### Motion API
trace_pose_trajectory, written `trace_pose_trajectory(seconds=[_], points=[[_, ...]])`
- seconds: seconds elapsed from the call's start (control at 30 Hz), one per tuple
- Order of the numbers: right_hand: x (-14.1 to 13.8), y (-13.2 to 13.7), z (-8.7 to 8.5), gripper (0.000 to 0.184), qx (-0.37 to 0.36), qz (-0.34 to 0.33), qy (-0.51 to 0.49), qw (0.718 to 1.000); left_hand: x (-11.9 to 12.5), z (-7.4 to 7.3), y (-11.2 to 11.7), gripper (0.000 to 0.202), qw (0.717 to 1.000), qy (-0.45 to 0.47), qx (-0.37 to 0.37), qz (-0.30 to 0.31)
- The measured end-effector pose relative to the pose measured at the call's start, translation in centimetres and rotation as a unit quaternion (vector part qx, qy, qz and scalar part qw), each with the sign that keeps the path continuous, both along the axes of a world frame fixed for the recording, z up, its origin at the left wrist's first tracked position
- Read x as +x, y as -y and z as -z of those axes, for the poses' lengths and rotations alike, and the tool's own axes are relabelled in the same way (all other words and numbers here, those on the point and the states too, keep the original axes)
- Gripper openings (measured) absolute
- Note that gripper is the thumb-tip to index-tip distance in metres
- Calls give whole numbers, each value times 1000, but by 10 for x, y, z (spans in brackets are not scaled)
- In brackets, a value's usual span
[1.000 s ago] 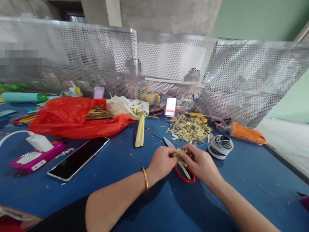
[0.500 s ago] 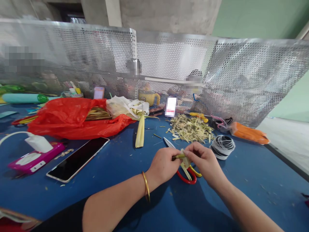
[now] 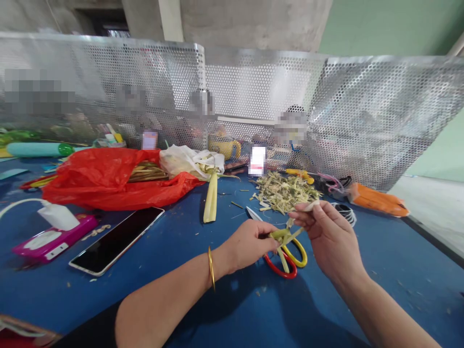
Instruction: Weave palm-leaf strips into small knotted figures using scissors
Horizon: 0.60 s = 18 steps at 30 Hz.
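My left hand (image 3: pixel 253 240) pinches a small folded bundle of pale green husk strips (image 3: pixel 281 235), and loose strip ends hang below it. My right hand (image 3: pixel 331 232), up and to the right, is closed on the end of one pale strip (image 3: pixel 308 208) that runs back toward the bundle. Beneath the bundle lie scissors (image 3: pixel 299 253) with one red and one yellow handle, their blades pointing away to the left. Just beyond my hands is a heap of chopped husk bits (image 3: pixel 286 191). A roll of thread (image 3: pixel 346 212) is partly hidden behind my right hand.
A red plastic bag (image 3: pixel 97 179) holds dry strips, with a white bag (image 3: pixel 184 159) and a pale husk piece (image 3: pixel 210 200) beside it. At left lie a phone (image 3: pixel 118 241) and a magenta power strip (image 3: pixel 58 237). A perforated metal screen (image 3: pixel 253 82) stands behind the table; an orange packet (image 3: pixel 377 199) lies right.
My right hand has moved up and right, away from my left hand, drawing out a pale strip. My left hand stays near the same spot, holding the bundle.
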State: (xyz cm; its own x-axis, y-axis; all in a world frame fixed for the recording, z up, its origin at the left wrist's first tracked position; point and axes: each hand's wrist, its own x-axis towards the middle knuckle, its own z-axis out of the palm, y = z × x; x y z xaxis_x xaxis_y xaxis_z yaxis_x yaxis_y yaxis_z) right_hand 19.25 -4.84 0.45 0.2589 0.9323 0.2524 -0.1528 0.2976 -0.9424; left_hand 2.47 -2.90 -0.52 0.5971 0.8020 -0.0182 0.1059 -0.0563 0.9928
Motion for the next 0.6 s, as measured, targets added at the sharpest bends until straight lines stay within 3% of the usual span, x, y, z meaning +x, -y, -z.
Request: trace_pose_trajectory(seconds=[0.13,0.3,0.4,0.5,0.53,0.6], points=[[-3,0,4,22,-5,-26,7,1000,0,-3,2,13,996,34,-78,-8],[-8,1,11,20,-25,-69,-23,997,4,7,5,21,998,18,-51,-13],[-6,-1,13,22,-40,-69,12,997,5,8,6,20,998,6,-63,-13],[3,-6,13,23,-20,-7,148,989,5,4,3,15,991,26,-116,-56],[6,-7,13,22,2,15,224,975,5,3,2,14,988,35,-136,-72],[10,-9,14,20,61,22,401,914,4,2,-1,15,980,55,-170,-88]])
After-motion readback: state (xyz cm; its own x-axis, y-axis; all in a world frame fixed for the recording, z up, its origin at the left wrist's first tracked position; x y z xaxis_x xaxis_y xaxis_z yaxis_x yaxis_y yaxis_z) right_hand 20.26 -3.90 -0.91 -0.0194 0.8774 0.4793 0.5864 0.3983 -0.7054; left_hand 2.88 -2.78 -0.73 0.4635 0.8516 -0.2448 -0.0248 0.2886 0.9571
